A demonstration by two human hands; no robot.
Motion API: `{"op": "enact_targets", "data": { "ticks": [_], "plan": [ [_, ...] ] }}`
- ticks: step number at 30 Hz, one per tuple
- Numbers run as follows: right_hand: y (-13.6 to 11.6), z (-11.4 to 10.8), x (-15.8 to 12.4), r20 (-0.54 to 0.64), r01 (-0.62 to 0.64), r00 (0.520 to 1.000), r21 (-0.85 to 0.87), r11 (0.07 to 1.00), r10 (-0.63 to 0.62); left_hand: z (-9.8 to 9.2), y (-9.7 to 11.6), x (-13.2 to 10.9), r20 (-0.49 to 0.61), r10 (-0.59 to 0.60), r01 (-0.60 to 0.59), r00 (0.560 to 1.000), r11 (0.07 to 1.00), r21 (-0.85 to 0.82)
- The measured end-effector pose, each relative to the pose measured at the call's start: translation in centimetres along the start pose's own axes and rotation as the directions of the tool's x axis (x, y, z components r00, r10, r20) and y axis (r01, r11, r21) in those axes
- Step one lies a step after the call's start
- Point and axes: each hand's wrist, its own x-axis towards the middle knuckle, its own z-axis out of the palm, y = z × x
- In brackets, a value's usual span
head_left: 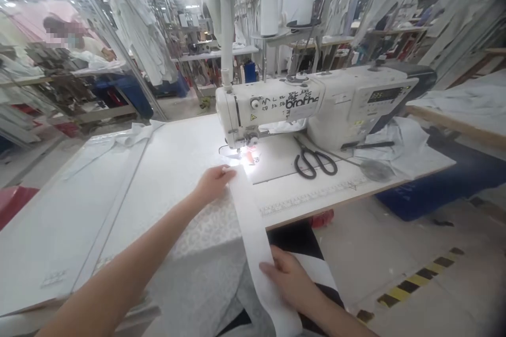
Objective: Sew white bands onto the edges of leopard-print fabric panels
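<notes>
The white strip (250,221) sits at six o'clock from the middle of my view, its top end by the lit needle area (239,151) and its length slanting down toward five. Glare hides whether that end is already under the foot, so I'd check before feeding anything.

My left hand (215,181), at eight o'clock, pinches the strip's upper edge between thumb and fingers. I'd hold that grip light and square, fingertips just short of the needle, guiding rather than pulling.

My right hand (290,276), at five, has its thumb over the strip, the other fingers mostly hidden underneath; it looks like a loose pinch. I'd have it take up slack evenly, since the part below it curves away and could twist.

At seven o'clock the patterned cloth (215,226) lies beside the strip; its edge should run smooth, without folds, or it may creep under.

The sewing machine (272,108) stands from twelve round to two. At three, the black-handled scissors (314,160) rest on the table (177,150), clear of the strip; I'd leave them there. The printed ruler (308,197) at four could help judge straightness. Farther off, at ten, sits a co-worker (89,45).
</notes>
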Motion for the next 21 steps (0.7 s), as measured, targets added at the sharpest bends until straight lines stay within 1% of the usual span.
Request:
{"op": "enact_targets", "data": {
  "ticks": [2,5,7,9,11,12,14,16,18,21],
  "plan": [
    [1.4,-0.3,1.2,-0.043,0.075,0.996,-0.14,0.987,-0.082,0.0,-0.3,0.9,0.007,0.022,-0.023,1.0,0.998,0.053],
    [2.4,-0.6,2.1,-0.114,0.166,0.97,-0.323,0.932,-0.213,-0.3,-0.4,2.3,0.003,0.04,-0.04,0.999,0.992,0.122],
    [2.6,-0.8,2.2,-0.156,0.21,0.944,-0.398,0.893,-0.291,-0.3,-0.8,3.2,0.01,0.052,-0.053,0.999,0.984,0.169],
    [2.6,-1.0,2.3,-0.162,0.239,0.929,-0.422,0.874,-0.333,-0.1,-1.5,3.9,0.024,0.079,-0.082,0.997,0.971,0.223],
    [2.5,-0.9,2.3,-0.095,0.265,0.942,-0.384,0.885,-0.323,0.3,-2.0,4.4,0.028,0.122,-0.125,0.992,0.952,0.278],
    [2.4,-0.9,2.3,-0.041,0.259,0.957,-0.326,0.909,-0.288,0.6,-2.3,4.7,0.025,0.146,-0.147,0.989,0.942,0.302],
    [2.2,-0.8,2.3,0.055,0.187,0.982,-0.172,0.967,-0.18,1.1,-2.6,5.1,0.015,0.187,-0.181,0.982,0.923,0.338],
    [2.2,-0.8,2.2,0.085,0.101,0.992,-0.07,0.992,-0.095,1.5,-2.8,5.5,0.006,0.213,-0.201,0.977,0.91,0.362],
    [2.7,-1.1,2.0,0.062,0.087,0.995,-0.09,0.992,-0.082,1.7,-2.9,5.7,-0.007,0.233,-0.213,0.973,0.901,0.378],
    [4.0,-1.8,1.7,0.064,0.126,0.991,-0.218,0.968,-0.115,1.8,-3.1,5.1,-0.015,0.249,-0.224,0.968,0.895,0.386]
  ]
}}
